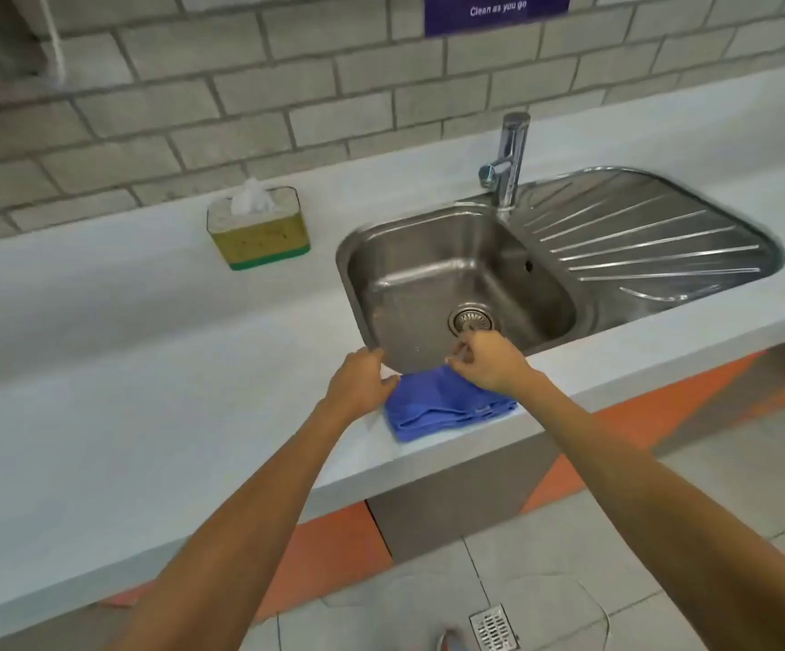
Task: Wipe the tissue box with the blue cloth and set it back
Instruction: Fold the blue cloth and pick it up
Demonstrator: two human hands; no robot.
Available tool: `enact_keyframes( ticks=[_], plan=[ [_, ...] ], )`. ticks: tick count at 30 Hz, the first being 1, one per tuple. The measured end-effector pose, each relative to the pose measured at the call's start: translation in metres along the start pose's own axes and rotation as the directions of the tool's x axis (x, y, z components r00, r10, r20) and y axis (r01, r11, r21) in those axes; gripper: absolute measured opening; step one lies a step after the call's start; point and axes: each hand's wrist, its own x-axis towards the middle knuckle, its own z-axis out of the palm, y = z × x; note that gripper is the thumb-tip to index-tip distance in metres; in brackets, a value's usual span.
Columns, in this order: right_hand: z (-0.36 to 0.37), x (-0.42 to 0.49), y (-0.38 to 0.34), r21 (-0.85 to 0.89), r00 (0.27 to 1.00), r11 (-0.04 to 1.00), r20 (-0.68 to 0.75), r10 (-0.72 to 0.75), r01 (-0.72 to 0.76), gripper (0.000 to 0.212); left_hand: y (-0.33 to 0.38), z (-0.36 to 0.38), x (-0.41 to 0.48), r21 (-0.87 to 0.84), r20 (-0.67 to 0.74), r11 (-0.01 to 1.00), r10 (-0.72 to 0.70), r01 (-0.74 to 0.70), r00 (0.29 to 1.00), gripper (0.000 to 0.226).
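Partly under both hands [428, 368], blue cloth [442, 408], grip seemingly loose

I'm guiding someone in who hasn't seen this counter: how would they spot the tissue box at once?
Start at the steel sink set into the pale counter and look to its left, toward the grey brick wall. The tissue box stands there alone. It is the only thing with a white tissue poking from its top, yellowish sides and a green band along its base.

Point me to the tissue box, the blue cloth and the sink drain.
tissue box [260, 237]: head view, front face.
blue cloth [442, 406]: head view, middle of the folded cloth.
sink drain [471, 318]: head view, strainer centre.
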Motion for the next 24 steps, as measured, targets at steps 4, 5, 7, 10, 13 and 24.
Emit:
enact_keyframes(
  ticks=[4, 5, 7, 10, 13, 24],
  plan=[
    [0.001, -0.009, 0.015, 0.018, 0.998, 0.998, -0.027, 0.058, -0.058, 0.026, 0.006, 0.015, -0.001, 0.072, 0.019, 0.996, -0.056, 0.054, 0.998, 0.038],
    [0.001, -0.009, 0.018, 0.031, 0.997, 0.997, -0.027, 0.067, -0.066, 0.025, 0.008, 0.015, 0.0, 0.056, 0.02, 0.995, -0.087, 0.086, 0.996, 0.036],
    [0.001, -0.009, 0.02, 0.043, 0.997, 0.997, -0.027, 0.067, -0.065, 0.024, 0.012, 0.015, 0.003, -0.002, 0.032, 0.992, -0.125, 0.126, 0.992, 0.029],
    [0.001, -0.009, 0.022, 0.033, 0.998, 0.997, 0.002, 0.069, -0.069, 0.024, 0.018, 0.013, 0.004, -0.198, 0.085, 0.961, -0.177, 0.191, 0.98, 0.015],
    [0.002, -0.005, 0.02, -0.008, 0.996, 0.997, 0.046, 0.082, -0.082, 0.029, 0.029, 0.004, 0.004, -0.627, 0.179, 0.72, -0.238, 0.297, 0.955, 0.012],
    [0.008, 0.026, -0.062, 0.895, 0.903, -0.121, 0.43, -0.01, -0.428, 0.05, 0.04, -0.075, 0.011, -0.853, -0.044, 0.521, -0.146, 0.039, 0.988, 0.015]
  ],
)
